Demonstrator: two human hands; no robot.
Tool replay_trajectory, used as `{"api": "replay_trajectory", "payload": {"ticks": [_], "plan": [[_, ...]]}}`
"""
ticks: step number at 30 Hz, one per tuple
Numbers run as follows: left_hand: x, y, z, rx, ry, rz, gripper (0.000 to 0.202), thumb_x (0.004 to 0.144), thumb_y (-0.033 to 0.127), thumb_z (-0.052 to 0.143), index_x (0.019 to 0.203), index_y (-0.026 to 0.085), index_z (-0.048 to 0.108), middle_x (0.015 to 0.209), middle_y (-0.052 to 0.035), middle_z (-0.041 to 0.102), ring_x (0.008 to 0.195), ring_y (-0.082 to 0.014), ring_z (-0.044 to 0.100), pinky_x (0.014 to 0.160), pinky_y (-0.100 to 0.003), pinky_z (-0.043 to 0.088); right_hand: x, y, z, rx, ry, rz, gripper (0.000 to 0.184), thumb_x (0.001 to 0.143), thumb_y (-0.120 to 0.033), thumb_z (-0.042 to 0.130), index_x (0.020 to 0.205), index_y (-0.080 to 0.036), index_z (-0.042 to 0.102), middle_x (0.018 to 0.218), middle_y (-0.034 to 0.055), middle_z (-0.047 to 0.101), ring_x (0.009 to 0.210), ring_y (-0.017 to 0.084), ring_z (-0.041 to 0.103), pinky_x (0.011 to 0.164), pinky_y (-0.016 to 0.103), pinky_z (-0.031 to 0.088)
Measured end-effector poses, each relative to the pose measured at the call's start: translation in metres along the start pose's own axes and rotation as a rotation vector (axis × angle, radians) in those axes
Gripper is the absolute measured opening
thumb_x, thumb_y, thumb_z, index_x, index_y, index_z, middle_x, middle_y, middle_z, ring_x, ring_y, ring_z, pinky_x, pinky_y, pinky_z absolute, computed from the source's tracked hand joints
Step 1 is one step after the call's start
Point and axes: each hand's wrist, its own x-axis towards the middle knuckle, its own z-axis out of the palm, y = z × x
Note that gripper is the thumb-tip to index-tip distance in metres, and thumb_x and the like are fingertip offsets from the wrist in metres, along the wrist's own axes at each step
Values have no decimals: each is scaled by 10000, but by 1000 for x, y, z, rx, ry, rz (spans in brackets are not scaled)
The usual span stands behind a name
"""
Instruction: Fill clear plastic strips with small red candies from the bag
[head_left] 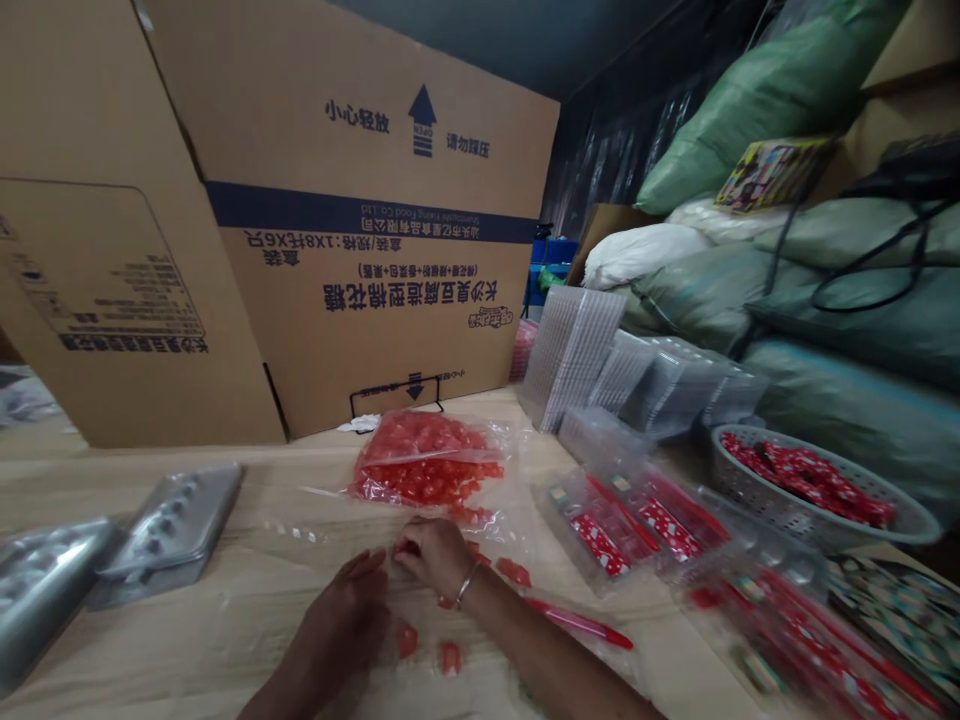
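My right hand rests on the wooden table, fingers curled round a small red piece at its left side. My left hand lies just left of it, fingers stretched toward the right hand, nothing visibly held. A clear plastic bag of small red pieces lies just beyond both hands. Loose red pieces sit on the table under my wrists. A red pen-like stick lies beside my right forearm.
A large brown carton stands behind the bag. Grey moulded trays lie at left. Clear trays with red packets, stacked clear trays and a basket of red packets fill the right. Green sacks are piled behind.
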Motion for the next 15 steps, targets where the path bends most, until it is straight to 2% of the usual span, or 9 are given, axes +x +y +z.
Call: {"api": "replay_trajectory", "payload": {"ticks": [3,8,12,15], "plan": [[-2,2,-1,103,-37,29,400,633,14,469,897,207,700,1052,-65,713,1211,-226,535,1099,-431,372,-3,-2,-3,-15,-42,-59,122,721,-77,624,796,-152,684,857,59,685,831,168,619,739,242,442],[-2,-2,-2,241,70,57,552,627,33,496,1159,122,619,1159,-153,659,1126,-279,597,958,-439,514,-13,1,-30,9,-63,-48,154,713,-68,631,798,-183,688,869,18,690,855,144,624,766,212,447],[-3,5,-5,233,86,66,433,679,66,507,1079,120,664,1107,-151,684,1085,-284,619,915,-433,539,-44,1,-55,-5,3,58,168,759,-66,548,808,-167,674,806,24,669,735,128,611,674,211,433],[-1,23,-5,142,53,-6,326,719,77,500,974,129,696,1049,-141,701,1032,-273,627,895,-427,533,-65,-4,-56,-92,-102,52,106,737,-116,589,771,-180,666,806,25,658,776,149,612,691,226,420]]}}
